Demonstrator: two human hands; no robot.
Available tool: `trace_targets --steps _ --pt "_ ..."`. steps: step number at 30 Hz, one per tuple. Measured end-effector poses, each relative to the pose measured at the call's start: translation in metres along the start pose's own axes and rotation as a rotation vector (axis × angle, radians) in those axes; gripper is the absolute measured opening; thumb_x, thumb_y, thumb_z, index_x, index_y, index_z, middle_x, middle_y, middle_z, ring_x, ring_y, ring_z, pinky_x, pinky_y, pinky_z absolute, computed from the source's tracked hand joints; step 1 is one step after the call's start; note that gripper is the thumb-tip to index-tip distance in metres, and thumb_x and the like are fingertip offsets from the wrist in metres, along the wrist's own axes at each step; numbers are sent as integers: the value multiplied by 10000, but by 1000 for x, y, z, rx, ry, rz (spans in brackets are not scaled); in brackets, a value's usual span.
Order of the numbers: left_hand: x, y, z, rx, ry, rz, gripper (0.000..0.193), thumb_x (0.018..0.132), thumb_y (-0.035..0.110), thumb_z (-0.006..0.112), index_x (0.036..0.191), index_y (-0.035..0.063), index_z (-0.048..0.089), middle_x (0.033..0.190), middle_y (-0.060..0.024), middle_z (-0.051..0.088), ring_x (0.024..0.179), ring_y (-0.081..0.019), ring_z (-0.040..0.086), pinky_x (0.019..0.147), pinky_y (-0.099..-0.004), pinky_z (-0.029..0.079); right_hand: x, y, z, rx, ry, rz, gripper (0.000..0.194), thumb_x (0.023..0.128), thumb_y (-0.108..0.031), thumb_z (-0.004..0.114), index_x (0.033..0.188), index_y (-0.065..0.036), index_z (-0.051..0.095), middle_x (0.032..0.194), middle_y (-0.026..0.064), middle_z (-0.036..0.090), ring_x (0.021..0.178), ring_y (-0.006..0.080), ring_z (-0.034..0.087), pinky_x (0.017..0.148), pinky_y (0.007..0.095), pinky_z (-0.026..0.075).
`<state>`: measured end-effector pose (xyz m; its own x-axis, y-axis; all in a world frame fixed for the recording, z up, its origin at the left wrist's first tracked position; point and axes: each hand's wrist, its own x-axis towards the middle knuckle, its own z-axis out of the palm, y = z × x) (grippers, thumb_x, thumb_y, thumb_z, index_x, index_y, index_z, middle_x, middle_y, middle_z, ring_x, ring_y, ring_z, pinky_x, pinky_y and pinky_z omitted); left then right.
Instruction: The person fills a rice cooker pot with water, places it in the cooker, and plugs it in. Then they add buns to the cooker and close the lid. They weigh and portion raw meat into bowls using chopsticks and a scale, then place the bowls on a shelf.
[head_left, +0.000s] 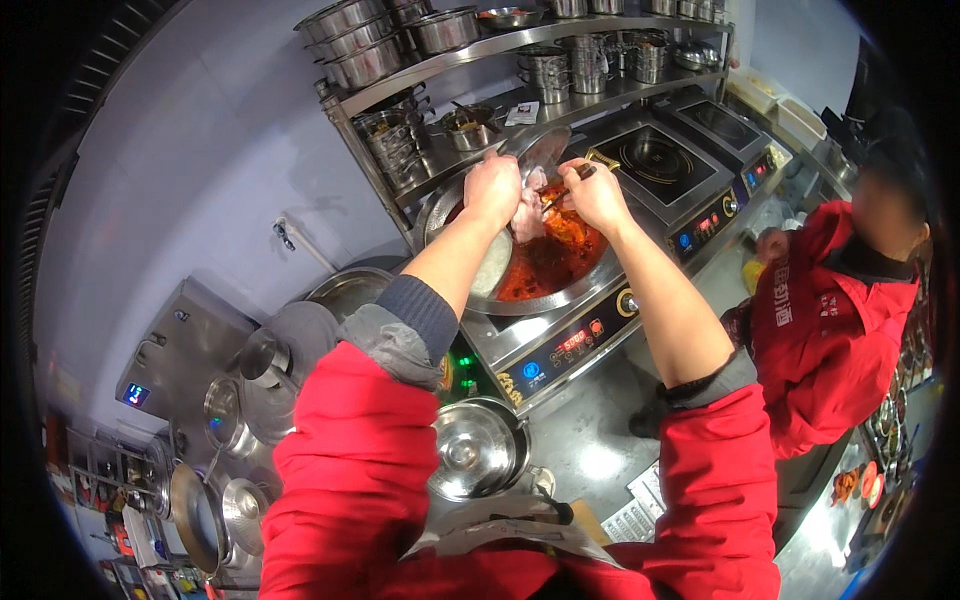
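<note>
My left hand (491, 186) is closed over the back left of a large round steel pan (517, 306), at the top of a crumpled, pale pinkish bag-like material (529, 217). Whether that is a plastic bag or meat, I cannot tell. My right hand (598, 199) grips a dark-handled utensil (587, 172) whose tip reaches down beside the pale material. Dark red, oily liquid (540, 270) with orange-red chunks fills the pan's right part. A whitish section (491, 271) shows at the left, partly hidden by my forearm. The pan sits on an induction cooker (562, 352).
Flat induction hobs (649, 157) continue to the right. Behind stands a steel shelf (525, 41) with stacked pots. A person in a red jacket (832, 322) is at my right. A lidded pot (472, 450) stands below the cooker; pans (196, 517) lie at the left.
</note>
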<state>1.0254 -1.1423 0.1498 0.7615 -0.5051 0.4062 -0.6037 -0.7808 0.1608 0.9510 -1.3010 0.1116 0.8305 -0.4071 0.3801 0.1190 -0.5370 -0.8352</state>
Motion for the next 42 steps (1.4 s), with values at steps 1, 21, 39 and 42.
trace_targets --steps 1,21,39,42 --pt "0 -1 -1 -6 26 8 202 788 36 572 960 7 673 1129 -262 624 967 -450 657 856 -489 541 -1 -3 -2 6 10 -8 262 982 -178 549 1097 27 665 861 91 697 691 151 697 631 284 561" --pt "-562 -172 -164 -1766 131 -868 194 958 177 626 1095 40 634 959 -16 580 831 -103 585 697 -301 580 -344 -137 108 1367 -472 220 209 1044 -219 466 1048 -28 552 909 41 533 733 84 489 560 189 411" --pt "-1289 -354 -463 -1516 1470 -1369 96 962 168 625 997 81 606 742 57 465 725 -95 468 835 -320 448 -879 -604 573 1195 -1459 414 191 998 -213 520 1040 -29 550 916 95 539 721 212 605 557 302 556" --pt "-1379 -409 -514 -1340 1569 -1402 95 939 164 649 910 98 588 699 67 476 702 -97 485 861 -355 465 -964 -661 663 1213 -1605 410 221 997 -199 520 1096 -5 561 920 114 572 747 230 633 592 327 569"
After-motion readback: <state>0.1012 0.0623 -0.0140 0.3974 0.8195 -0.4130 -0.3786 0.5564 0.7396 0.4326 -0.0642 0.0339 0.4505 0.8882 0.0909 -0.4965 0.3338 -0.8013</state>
